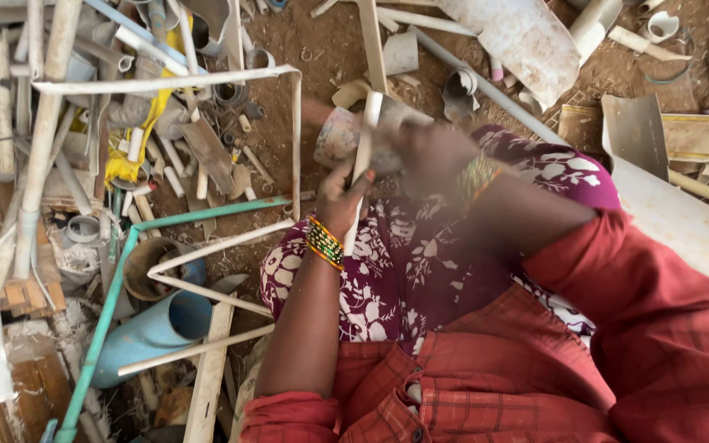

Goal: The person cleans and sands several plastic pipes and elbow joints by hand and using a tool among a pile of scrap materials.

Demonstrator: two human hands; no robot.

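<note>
Sitting low over a dirt floor strewn with scrap, the person is wearing a red checked shirt and a maroon cloth with white leaf print across the lap. The left hand, banded at the wrist with striped bead bangles, is gripping a slim off-white plastic pipe with its fingers wrapped round the lower part; the pipe is standing nearly upright and rising past the fingers toward the far side. The right hand is blurring with motion, so whether its fingers are pressed together or spread cannot be told; it is lying just beside the pipe's upper part, to its right, and against a short, wide, dirty grey pipe piece that is sitting just behind the left hand.

Nearer on the left, a light blue wide pipe section is lying on its side, with a long green thin pipe running diagonally past it and bent white plastic strips crossing over. Farther off, a heap of white pipe offcuts is piling up on the left with a yellow strap among it, and a broad white curved sheet is lying at the far edge.
</note>
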